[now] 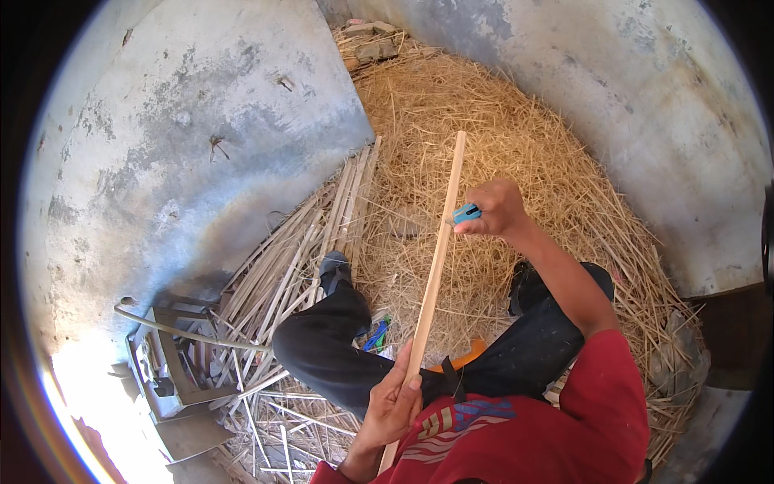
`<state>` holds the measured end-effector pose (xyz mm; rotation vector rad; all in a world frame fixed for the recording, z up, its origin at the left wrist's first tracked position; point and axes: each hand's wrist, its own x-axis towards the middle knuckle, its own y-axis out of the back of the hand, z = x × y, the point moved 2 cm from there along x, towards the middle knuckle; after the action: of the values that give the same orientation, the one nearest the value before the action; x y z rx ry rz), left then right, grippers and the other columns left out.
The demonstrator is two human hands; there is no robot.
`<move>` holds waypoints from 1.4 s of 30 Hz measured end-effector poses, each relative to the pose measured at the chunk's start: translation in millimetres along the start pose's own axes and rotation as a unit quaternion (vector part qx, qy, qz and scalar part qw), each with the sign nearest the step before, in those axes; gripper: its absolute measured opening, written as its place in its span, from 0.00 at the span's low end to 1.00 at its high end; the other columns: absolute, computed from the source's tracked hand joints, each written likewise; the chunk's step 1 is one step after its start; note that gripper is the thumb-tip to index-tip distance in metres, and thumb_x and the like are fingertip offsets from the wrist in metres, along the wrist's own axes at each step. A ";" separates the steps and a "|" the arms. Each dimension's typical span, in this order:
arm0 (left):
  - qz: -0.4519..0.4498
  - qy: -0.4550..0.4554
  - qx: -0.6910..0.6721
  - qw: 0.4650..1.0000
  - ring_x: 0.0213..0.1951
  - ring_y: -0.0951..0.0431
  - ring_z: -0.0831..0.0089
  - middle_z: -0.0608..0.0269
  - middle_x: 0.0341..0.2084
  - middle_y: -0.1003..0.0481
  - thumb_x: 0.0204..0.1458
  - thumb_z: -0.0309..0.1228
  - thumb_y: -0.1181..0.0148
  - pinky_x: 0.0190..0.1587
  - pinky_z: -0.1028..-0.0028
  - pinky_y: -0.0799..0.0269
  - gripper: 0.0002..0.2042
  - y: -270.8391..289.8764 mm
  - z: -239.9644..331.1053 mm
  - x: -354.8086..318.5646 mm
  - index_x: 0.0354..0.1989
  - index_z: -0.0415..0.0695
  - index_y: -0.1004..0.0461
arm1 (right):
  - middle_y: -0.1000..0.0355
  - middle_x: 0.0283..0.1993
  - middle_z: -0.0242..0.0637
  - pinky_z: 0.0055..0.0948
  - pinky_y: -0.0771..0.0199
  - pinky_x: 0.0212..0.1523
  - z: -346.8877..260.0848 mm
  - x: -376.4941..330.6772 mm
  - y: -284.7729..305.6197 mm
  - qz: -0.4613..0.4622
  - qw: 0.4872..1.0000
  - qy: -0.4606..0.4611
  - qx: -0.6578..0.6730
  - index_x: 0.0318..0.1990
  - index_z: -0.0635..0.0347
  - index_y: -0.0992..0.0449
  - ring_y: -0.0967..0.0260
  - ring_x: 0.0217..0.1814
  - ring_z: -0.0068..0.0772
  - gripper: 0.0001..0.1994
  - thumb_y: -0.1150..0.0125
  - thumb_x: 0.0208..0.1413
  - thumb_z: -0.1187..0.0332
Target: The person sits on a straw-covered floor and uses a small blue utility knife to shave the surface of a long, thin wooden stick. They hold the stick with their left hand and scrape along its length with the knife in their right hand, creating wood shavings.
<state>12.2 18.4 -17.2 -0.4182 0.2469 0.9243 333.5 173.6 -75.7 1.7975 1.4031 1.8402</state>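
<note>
A long, pale strip of split bamboo or wood (436, 271) slants up and away from my lap. Near its lower end my left hand (392, 406) is closed around it, thumb on top. My right hand (495, 206), farther along on the right, grips a blue utility knife (467, 213). The knife's tip meets the strip's right edge or lies very close to it; the blade is too small to make out clearly. Beyond the knife, the strip's far end stands over the shavings.
Straw-like shavings (435, 97) cover the floor ahead. Many long strips (282, 250) lie at the left, by a wooden frame (185, 395). My legs are bent on both sides. An orange object (469, 353) lies between them. Worn walls (201, 97) enclose the space.
</note>
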 end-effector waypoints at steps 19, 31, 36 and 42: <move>0.011 -0.006 -0.043 0.999 0.12 0.42 0.87 0.73 0.11 0.40 0.64 0.25 0.60 0.19 0.84 0.43 0.26 7.5 -0.1 6.2 0.70 0.42 0.57 | 0.39 0.09 0.33 0.32 0.40 0.14 -61.0 -4.6 33.7 -0.103 0.986 -0.098 0.085 0.12 0.52 0.33 0.37 0.11 0.34 0.33 0.48 0.46 0.29; -0.071 0.036 -0.311 0.947 0.09 0.48 0.82 0.70 0.07 0.45 0.65 0.26 0.65 0.19 0.79 0.44 0.26 -2.6 -4.4 13.5 0.71 0.54 0.59 | 0.39 0.08 0.34 0.33 0.41 0.11 -73.4 -12.6 19.7 -0.093 0.994 -0.012 0.053 0.12 0.52 0.31 0.38 0.08 0.34 0.34 0.47 0.41 0.27; -0.061 0.035 -0.318 0.945 0.09 0.47 0.82 0.71 0.08 0.45 0.65 0.27 0.64 0.19 0.79 0.44 0.26 -3.4 -7.0 12.7 0.71 0.53 0.59 | 0.42 0.06 0.31 0.30 0.42 0.10 -14.5 -14.2 -8.5 -0.101 0.981 -0.152 -0.067 0.10 0.51 0.35 0.40 0.07 0.30 0.36 0.51 0.41 0.24; -0.040 0.035 -0.289 0.956 0.10 0.47 0.83 0.71 0.09 0.45 0.65 0.26 0.65 0.20 0.80 0.44 0.26 -0.5 -7.9 6.4 0.71 0.52 0.60 | 0.42 0.07 0.30 0.30 0.42 0.11 -50.0 -24.1 -8.8 -0.080 0.991 -0.103 0.014 0.11 0.50 0.36 0.41 0.07 0.29 0.36 0.51 0.40 0.23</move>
<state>16.0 19.2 -26.5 -0.9950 0.0161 0.8946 292.0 137.7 -88.1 1.7723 1.4533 1.5179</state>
